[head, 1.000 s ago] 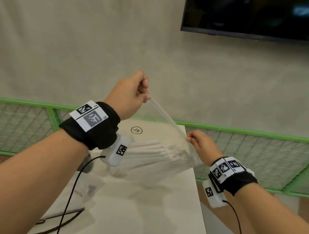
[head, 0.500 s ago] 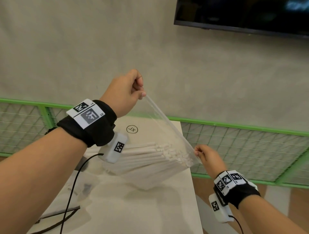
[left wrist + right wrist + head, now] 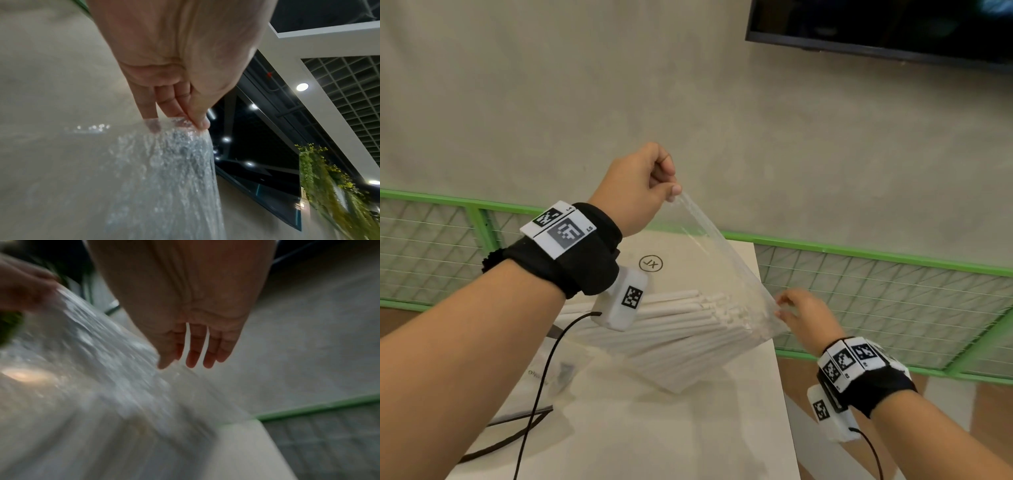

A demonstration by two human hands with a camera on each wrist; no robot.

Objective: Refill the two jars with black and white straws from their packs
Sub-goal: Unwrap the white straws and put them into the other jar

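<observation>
One corner only: left hand (image 3: 635, 186) pinches the clear pack (image 3: 709, 274) of white straws (image 3: 681, 329), hung over the table (image 3: 654, 428). Right hand (image 3: 806, 317), fingers loose, holds nothing. Risk: pack tips, straws spill.

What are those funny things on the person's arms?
Both arms are bare, with no sleeves. Each wrist wears a black band carrying white tags printed with black square codes. Under each wrist hangs a small white box, also coded, with a thin black cable trailing from it. The right wrist band matches.
</observation>
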